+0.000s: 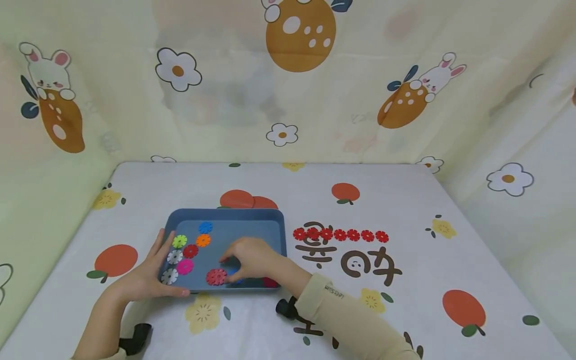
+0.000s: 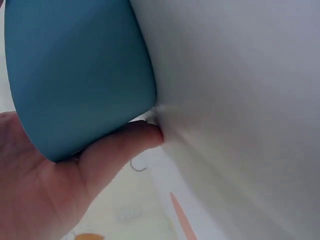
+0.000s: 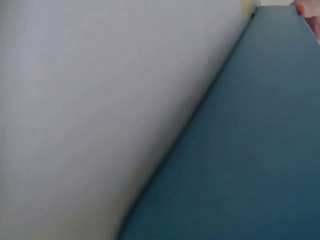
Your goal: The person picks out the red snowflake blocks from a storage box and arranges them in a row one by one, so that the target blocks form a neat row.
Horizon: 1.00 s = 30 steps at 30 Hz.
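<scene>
My left hand [image 1: 146, 280] holds the near-left corner of a blue tray [image 1: 225, 215], its thumb along the near wall and its fingers over the left side. In the left wrist view, the thumb [image 2: 120, 150] lies against the tray's outer wall. My right hand [image 1: 254, 257] reaches over the tray, thumb and index finger curved with a gap between them. Its thumb tip is right at a cluster of red notched plastic discs [image 1: 216, 277]. A blue disc [image 1: 234, 276] shows partly under that hand. The right wrist view shows the tray's side wall [image 3: 215, 150].
Left in the tray lie white [image 1: 169, 276], pink [image 1: 185, 266], green [image 1: 179, 241], orange [image 1: 203, 240] and blue discs [image 1: 205, 228], among others. Several red discs [image 1: 340, 235] form a row on the printed tablecloth [image 1: 405, 200], right of the tray. A patterned curtain [image 1: 225, 110] hangs behind.
</scene>
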Motion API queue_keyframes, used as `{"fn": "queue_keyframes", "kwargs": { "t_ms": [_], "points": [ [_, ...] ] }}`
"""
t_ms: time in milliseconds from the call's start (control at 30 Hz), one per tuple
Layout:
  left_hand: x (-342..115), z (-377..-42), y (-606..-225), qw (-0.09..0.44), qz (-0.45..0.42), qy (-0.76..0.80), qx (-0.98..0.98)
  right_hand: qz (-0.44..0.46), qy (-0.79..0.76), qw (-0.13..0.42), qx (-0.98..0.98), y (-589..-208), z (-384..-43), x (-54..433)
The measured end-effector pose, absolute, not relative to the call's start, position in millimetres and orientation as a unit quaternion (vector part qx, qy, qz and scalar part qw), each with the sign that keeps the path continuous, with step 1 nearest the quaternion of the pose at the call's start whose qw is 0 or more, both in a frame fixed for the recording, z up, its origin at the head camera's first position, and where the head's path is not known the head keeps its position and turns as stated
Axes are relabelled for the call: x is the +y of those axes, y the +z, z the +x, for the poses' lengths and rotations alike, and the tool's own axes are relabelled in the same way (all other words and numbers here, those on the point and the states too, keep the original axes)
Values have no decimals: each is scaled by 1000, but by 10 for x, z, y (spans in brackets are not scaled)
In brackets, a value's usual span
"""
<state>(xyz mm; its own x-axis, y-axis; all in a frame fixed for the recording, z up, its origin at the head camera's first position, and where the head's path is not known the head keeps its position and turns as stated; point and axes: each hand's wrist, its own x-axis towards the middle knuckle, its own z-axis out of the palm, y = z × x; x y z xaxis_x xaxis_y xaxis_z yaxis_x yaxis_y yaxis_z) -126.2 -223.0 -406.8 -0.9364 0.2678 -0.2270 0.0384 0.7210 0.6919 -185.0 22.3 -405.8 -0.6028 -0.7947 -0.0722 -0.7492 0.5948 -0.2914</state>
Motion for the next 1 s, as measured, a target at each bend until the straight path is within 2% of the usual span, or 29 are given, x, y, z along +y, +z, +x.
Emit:
{"fn": "queue_keyframes", "kwargs": {
  "t_ms": [233, 533, 800, 1000],
  "points": [
    [-2255, -1233, -4063, 154, 79, 366, 915, -442, -80, 94, 889, -4117, -1815, 55],
    [-2229, -1244, -4085, 141, 68, 371, 915, -450, -55, 58, 889, -4150, -1794, -19],
    [-2244, -1236, -4105, 122, 65, 382, 914, -449, -57, 62, 890, -4140, -1803, -21],
    [-2253, -1239, -4109, 128, 61, 391, 909, -448, -65, 79, 888, -4121, -1831, -12]
  ]
}}
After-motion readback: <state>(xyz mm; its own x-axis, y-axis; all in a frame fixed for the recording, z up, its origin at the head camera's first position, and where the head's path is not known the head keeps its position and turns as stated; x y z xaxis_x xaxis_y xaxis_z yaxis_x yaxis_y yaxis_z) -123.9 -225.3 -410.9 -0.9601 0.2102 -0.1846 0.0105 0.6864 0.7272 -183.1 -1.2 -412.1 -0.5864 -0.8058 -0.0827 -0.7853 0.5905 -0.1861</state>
